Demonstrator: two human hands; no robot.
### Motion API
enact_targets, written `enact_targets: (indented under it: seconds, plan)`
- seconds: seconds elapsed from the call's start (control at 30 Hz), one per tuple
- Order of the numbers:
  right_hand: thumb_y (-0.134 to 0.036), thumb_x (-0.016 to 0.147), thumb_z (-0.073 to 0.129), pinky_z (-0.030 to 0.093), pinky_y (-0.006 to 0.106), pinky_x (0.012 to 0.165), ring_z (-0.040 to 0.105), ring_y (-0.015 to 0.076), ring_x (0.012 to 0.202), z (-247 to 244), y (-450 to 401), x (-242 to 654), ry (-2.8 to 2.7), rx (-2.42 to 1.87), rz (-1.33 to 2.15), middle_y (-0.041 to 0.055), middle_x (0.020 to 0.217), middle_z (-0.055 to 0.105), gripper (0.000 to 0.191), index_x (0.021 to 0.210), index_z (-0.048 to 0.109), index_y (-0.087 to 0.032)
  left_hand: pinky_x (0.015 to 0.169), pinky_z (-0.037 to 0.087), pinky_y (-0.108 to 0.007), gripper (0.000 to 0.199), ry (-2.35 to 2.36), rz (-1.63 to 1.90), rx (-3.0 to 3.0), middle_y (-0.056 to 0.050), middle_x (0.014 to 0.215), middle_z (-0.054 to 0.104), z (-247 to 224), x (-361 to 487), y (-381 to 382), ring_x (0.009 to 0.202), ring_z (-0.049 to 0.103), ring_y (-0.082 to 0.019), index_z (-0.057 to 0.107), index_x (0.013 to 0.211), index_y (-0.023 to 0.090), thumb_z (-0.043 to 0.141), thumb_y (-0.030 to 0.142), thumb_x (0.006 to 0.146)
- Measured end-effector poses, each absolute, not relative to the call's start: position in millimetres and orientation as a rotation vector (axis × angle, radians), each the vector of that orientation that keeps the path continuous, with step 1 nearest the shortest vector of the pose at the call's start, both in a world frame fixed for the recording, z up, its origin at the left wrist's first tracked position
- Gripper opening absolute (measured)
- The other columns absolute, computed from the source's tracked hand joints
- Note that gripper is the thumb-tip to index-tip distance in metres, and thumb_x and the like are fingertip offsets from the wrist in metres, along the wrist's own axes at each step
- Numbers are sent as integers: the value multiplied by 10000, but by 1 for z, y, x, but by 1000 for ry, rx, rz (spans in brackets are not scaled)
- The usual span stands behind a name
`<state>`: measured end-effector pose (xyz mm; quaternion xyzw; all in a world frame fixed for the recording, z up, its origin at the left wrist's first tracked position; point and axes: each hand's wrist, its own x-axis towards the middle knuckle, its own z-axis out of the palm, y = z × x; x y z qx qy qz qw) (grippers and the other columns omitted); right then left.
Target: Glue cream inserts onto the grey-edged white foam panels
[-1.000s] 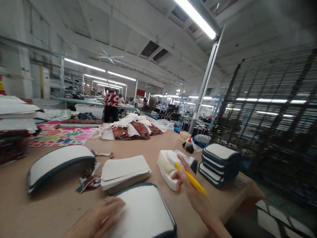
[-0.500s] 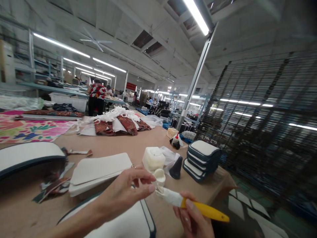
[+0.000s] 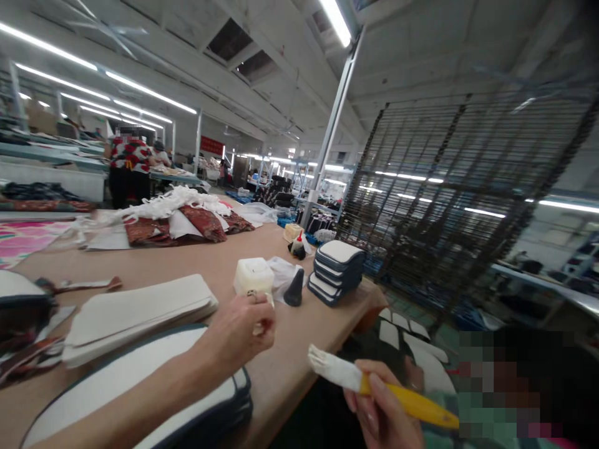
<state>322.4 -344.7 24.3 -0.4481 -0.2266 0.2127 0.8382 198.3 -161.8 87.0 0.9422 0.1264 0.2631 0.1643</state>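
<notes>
My right hand (image 3: 381, 399) grips a paintbrush (image 3: 412, 402) by its yellow handle. The brush points left, its tip and ferrule caked in white, apart from the table. My left hand (image 3: 248, 327) has its fingers curled in front of a white plastic block-shaped container (image 3: 254, 274); what they hold, if anything, is hidden. Below my left forearm lies a stack of white panels with dark blue edging (image 3: 154, 380). Left of that hand is a pile of plain cream panels (image 3: 140, 308). A dark cone (image 3: 294, 288) stands beside crumpled clear plastic (image 3: 279, 274).
A stack of smaller blue-edged panels (image 3: 337, 268) sits near the brown table's (image 3: 281, 374) right edge. Red patterned fabric with white strips (image 3: 187, 218) is heaped at the back. Another person (image 3: 515, 386), blurred out, is close at the lower right. A wire rack (image 3: 449, 187) stands beyond.
The view has swung to the right, bringing a person into sight at lower right. My left hand has curled its fingers and moved apart from the brush tip. The brush stays in my right hand.
</notes>
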Motion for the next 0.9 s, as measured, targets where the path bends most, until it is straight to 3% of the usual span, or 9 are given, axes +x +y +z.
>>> enact_targets:
  seconds: [0.1,0.2,0.27,0.37,0.6,0.9]
  plan:
    - [-424,694,685,357,193,443,299,24,307,9,-378,339,-391,-866,501,-87,295,358,246,778,710,-193,532,323,-217,313,257,563,2467,6,578,517,78,215,-183,543,464,-109,534,525,159,432,237,810]
    - [-428,710,669,350,207,430,325,44,308,-9,-407,346,-369,-858,521,-80,300,373,256,792,704,-188,522,331,-198,199,146,361,2176,8,699,553,69,231,-210,596,473,-113,635,733,161,547,340,727]
    - [-435,705,672,341,208,419,337,50,304,-19,-420,346,-363,-870,521,-77,300,386,263,796,700,-190,537,338,-193,262,93,251,2005,6,751,558,65,239,-226,634,472,-117,657,844,163,566,357,694]
    - [-437,692,684,347,209,426,354,52,309,-29,-430,346,-327,-904,490,-74,306,405,265,801,695,-195,533,321,-199,285,43,134,1897,16,668,541,61,247,-241,605,444,-111,692,782,162,528,392,739]
    - [-439,656,714,312,191,398,379,58,320,-28,-434,337,-279,-988,370,-70,304,403,280,752,695,-177,485,323,-182,182,104,109,1936,32,621,555,46,256,-253,544,452,-92,702,700,169,559,282,705]
    - [-500,644,700,220,160,356,327,35,316,-38,-444,325,-269,-1257,239,-57,328,409,355,754,701,-163,531,338,-232,172,177,273,2522,-32,650,605,21,273,-276,594,503,-145,662,597,158,501,101,615]
